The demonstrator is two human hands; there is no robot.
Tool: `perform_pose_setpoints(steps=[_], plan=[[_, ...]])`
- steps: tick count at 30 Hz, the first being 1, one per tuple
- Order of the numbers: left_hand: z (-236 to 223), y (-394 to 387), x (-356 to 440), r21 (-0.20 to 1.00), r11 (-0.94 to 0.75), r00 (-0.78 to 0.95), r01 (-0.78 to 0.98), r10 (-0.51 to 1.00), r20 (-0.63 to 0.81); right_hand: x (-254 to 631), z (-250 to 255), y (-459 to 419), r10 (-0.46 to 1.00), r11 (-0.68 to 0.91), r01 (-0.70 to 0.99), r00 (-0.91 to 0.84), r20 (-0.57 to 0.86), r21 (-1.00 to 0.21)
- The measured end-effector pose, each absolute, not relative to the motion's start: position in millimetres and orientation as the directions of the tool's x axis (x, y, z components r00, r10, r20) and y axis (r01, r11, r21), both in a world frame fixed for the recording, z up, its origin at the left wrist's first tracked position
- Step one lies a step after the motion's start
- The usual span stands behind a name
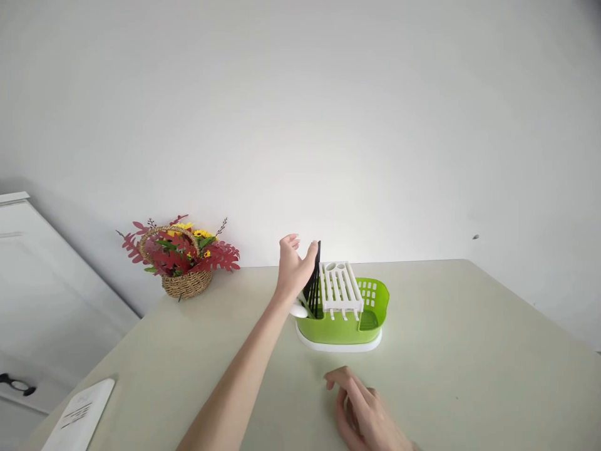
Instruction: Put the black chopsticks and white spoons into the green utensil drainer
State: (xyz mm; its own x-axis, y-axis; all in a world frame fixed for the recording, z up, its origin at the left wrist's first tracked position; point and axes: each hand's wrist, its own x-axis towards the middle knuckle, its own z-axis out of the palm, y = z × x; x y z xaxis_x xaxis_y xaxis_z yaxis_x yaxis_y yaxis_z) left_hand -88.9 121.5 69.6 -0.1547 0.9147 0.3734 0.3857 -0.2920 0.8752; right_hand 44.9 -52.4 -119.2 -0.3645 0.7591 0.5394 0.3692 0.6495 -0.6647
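Note:
My left hand [295, 266] reaches to the left end of a green drainer basket [335, 332]. Its thumb and fingers are spread apart, with the thumb beside the tops of several black chopsticks [314, 294]. The chopsticks lean upright in the basket, partly behind that hand. A white spoon [298, 310] shows below my wrist, its handle partly hidden. Across the basket's middle sits a white slatted rack [340, 288] with small hooks at the front. Nearer to me, my right hand [361, 407] rests on the table, fingers loosely bent and holding nothing.
A wicker basket [188, 285] of red and yellow artificial flowers stands at the back left by the wall. On the table's [446, 351] left front edge lies a white flat object [79, 416] with dark lines. A white cabinet [51, 300] with a dark handle is beyond it.

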Motion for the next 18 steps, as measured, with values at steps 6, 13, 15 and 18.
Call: perform_pose_setpoints(steps=[6,13,15,18], plan=[[65,145,-71,0.784,-0.09,-0.052,0.615,0.987,0.155,52,-107,-51,0.805,0.581,0.346,-0.381,0.455,-0.737],[57,154,-67,0.75,-0.138,0.007,0.647,0.984,0.176,51,-107,-48,0.796,0.599,0.35,-0.356,0.489,-0.72],[56,154,-69,0.756,-0.169,0.029,0.633,0.98,0.195,51,-107,-48,0.802,0.591,0.354,-0.36,0.478,-0.725],[64,149,-73,0.812,-0.237,0.038,0.534,0.966,0.256,52,-107,-49,0.814,0.571,0.345,-0.356,0.459,-0.745]])
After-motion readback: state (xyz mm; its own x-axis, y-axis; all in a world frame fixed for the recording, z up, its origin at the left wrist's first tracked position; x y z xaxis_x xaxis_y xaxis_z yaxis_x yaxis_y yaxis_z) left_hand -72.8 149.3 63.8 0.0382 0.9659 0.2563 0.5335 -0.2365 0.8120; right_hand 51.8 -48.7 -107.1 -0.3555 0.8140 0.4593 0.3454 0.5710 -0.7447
